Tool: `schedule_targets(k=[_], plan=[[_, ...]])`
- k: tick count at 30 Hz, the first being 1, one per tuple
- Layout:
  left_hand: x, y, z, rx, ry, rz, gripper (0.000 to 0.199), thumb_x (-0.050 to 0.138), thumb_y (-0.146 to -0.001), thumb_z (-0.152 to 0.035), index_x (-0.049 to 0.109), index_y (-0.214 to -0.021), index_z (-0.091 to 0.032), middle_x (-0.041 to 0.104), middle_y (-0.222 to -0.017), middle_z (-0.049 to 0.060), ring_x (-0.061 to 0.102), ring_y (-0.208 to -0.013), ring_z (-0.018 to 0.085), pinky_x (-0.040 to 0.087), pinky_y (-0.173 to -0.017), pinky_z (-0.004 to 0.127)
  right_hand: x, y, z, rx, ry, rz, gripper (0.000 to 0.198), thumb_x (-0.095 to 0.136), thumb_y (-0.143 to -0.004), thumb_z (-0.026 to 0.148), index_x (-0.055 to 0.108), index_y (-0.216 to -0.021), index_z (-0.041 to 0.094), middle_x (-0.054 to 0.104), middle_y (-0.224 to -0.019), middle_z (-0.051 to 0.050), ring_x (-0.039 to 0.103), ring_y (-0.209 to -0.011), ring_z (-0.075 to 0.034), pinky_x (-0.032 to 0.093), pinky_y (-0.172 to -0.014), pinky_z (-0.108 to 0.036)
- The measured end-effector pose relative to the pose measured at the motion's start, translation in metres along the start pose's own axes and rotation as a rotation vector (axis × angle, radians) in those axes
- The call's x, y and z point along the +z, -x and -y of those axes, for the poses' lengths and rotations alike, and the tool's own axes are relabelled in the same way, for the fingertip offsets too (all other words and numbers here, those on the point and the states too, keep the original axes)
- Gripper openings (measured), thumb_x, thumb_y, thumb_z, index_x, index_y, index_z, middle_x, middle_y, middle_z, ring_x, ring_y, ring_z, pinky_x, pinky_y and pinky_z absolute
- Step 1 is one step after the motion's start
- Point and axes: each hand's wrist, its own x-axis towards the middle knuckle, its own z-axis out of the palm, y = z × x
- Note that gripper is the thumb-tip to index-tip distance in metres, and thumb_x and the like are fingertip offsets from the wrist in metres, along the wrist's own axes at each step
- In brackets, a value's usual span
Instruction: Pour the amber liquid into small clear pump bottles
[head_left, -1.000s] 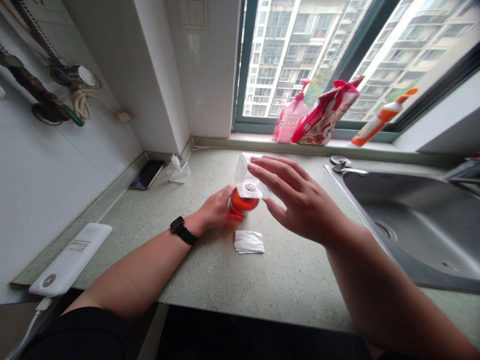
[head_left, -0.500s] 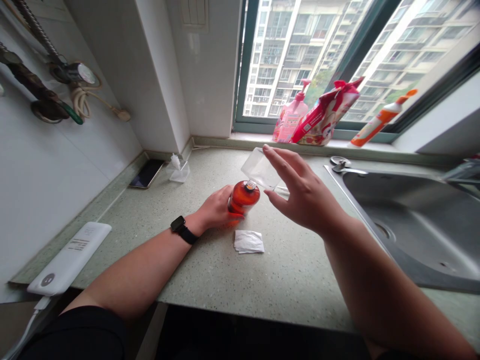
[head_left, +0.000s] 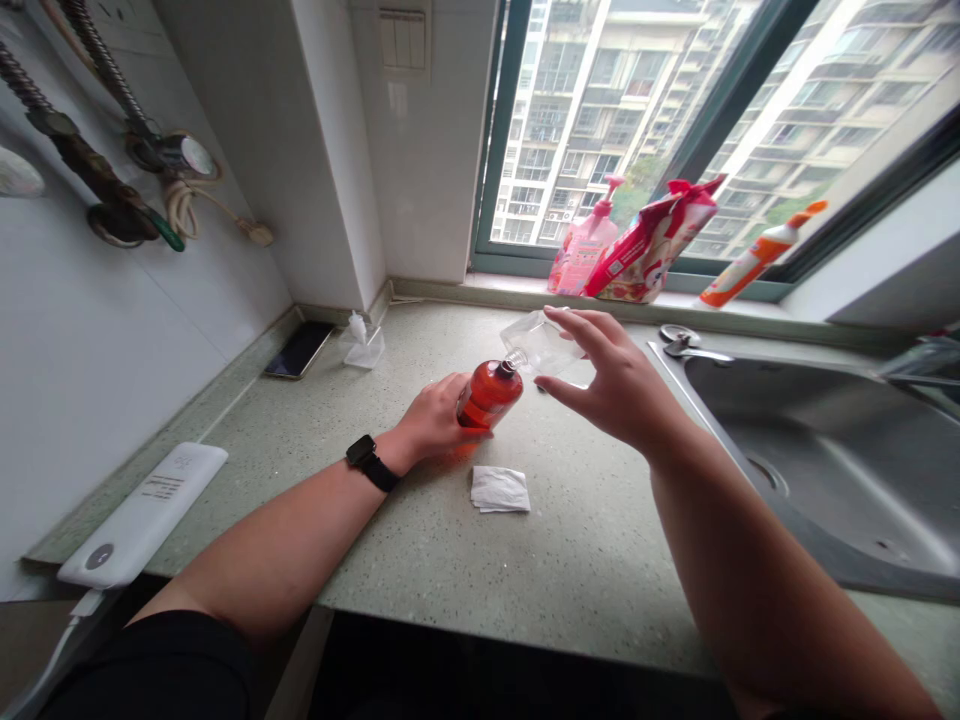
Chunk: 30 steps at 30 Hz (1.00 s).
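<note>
In the head view we see the left hand [head_left: 433, 418] reaching in from the lower left, a black watch [head_left: 369, 461] on its wrist, fingers curled closed around the side of the orange bottle [head_left: 489, 392], which stands on the speckled countertop [head_left: 570, 560] and leans to the right. The right hand [head_left: 622, 385] comes in from the lower right, palm turned left, thumb and fingers pinching the clear plastic pouch [head_left: 538, 345], whose small spout sits at the bottle's open neck. A folded white tissue [head_left: 499, 488] lies on the counter just in front of the bottle, and the steel sink [head_left: 825, 450] is off to the right.

Compared with half a second ago, the pouch has dropped lower and tipped flatter, more on its side than upright. The bottle leans further right, and our view has shifted slightly downward.
</note>
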Motion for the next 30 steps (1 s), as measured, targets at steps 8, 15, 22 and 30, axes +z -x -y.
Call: schedule_targets(k=[8, 15, 22, 30], plan=[[-0.002, -0.003, 0.002, -0.081, -0.017, -0.054, 0.066, 0.097, -0.074, -0.042, 0.064, -0.127, -0.02, 0.074, -0.122, 0.01, 0.07, -0.107, 0.029, 0.056, -0.093, 0.044, 0.009, 0.011, -0.022, 0.388, -0.448, -0.054, 0.084, 0.092, -0.076, 0.06, 0.059, -0.15, 0.035, 0.063, -0.149, -0.015, 0.074, -0.121, -0.037, 0.068, -0.094, -0.056], [-0.005, -0.007, 0.015, -0.27, 0.053, -0.158, 0.07, 0.099, -0.07, -0.04, 0.064, -0.128, -0.023, 0.074, -0.119, 0.008, 0.07, -0.098, 0.026, 0.057, -0.083, 0.039, 0.057, 0.049, -0.043, 0.76, -0.893, 0.026, 0.088, 0.097, -0.067, 0.061, 0.057, -0.141, 0.033, 0.067, -0.138, -0.013, 0.073, -0.123, -0.035, 0.062, -0.106, -0.059], [-0.002, -0.012, 0.035, -0.345, 0.063, -0.23, 0.069, 0.1, -0.071, -0.033, 0.063, -0.127, -0.016, 0.072, -0.121, 0.011, 0.069, -0.102, 0.026, 0.055, -0.086, 0.04, 0.076, 0.06, -0.049, 0.848, -0.989, 0.176, 0.077, 0.095, -0.071, 0.059, 0.061, -0.134, 0.031, 0.064, -0.142, -0.015, 0.074, -0.116, -0.031, 0.062, -0.103, -0.055], [-0.02, -0.011, 0.033, -0.101, -0.017, -0.41, 0.087, 0.093, -0.078, -0.058, 0.052, -0.145, -0.021, 0.063, -0.143, 0.016, 0.061, -0.135, 0.035, 0.049, -0.114, 0.053, 0.08, 0.06, -0.043, 0.849, -1.129, 0.276, 0.063, 0.089, -0.083, 0.053, 0.061, -0.133, 0.029, 0.06, -0.148, -0.015, 0.077, -0.114, -0.03, 0.062, -0.102, -0.049]])
